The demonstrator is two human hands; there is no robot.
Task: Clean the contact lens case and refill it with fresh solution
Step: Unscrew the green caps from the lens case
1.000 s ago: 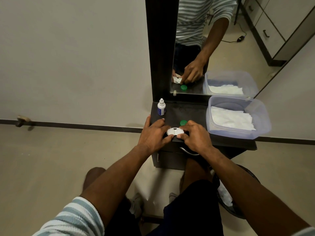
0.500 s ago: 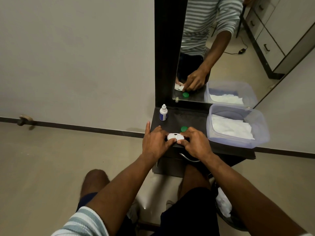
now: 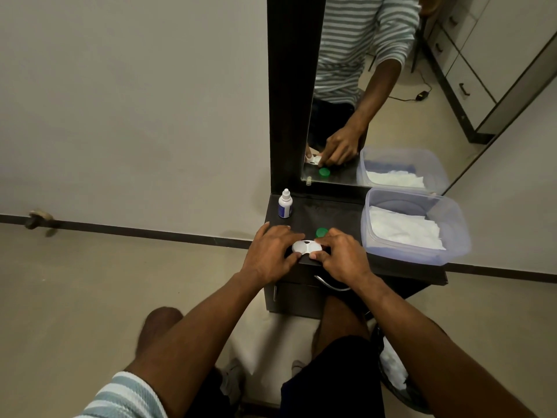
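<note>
Both hands at frame centre: left hand [image 3: 272, 254] and right hand [image 3: 342, 257] each grip white lens case [image 3: 306, 247] on tabletop [image 3: 337, 212]; green cap [image 3: 321, 232] just behind.

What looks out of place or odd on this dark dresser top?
The clear plastic tub of white tissue overhangs the dresser top's right edge. The green cap lies loose behind the white lens case. No spill is visible.

Both hands, left hand [image 3: 272, 251] and right hand [image 3: 342, 257], grip the white lens case [image 3: 306, 248] (green cap [image 3: 321, 232] just beyond).
</note>
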